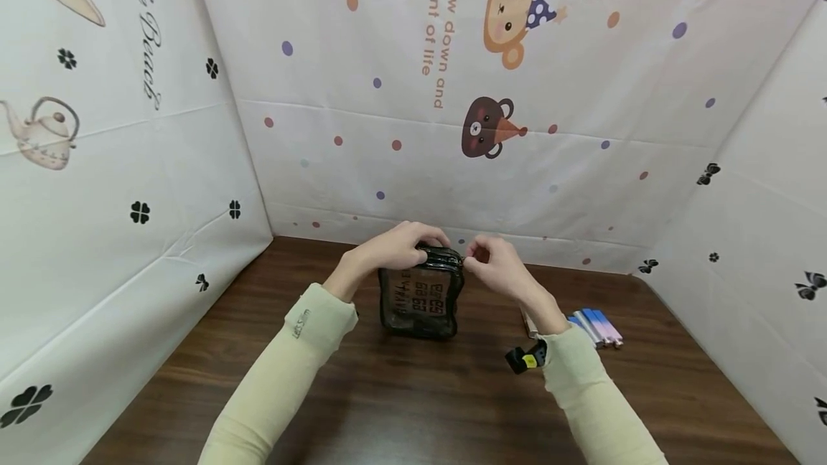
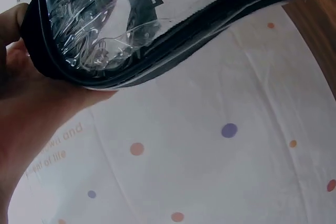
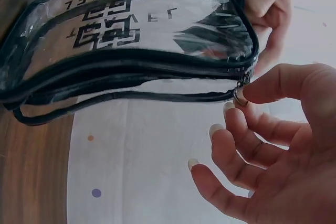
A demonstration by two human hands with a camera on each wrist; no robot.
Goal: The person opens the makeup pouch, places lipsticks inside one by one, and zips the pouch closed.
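A clear travel pouch [image 1: 420, 300] with black trim and dark printed lettering stands upright on the brown wooden table [image 1: 388, 386]. My left hand [image 1: 403, 246] grips its upper left corner, fingers behind and thumb in front. In the left wrist view the pouch's clear plastic [image 2: 113, 30] looks crinkled at that corner. With thumb and forefinger, my right hand [image 1: 497, 264] pinches a small metal ring zipper pull [image 3: 240, 95] at the top right end. The other right fingers [image 3: 231, 150] are loosely bent. In the right wrist view the zipper edge runs along the pouch's side.
Several slim blue, white and pink packs [image 1: 597, 327] lie right of my right forearm. A thin pale item [image 1: 528, 323] is partly hidden behind that wrist. A black strap device [image 1: 526, 357] hangs at the right cuff. Printed white cloth walls [image 1: 362, 171] surround the table.
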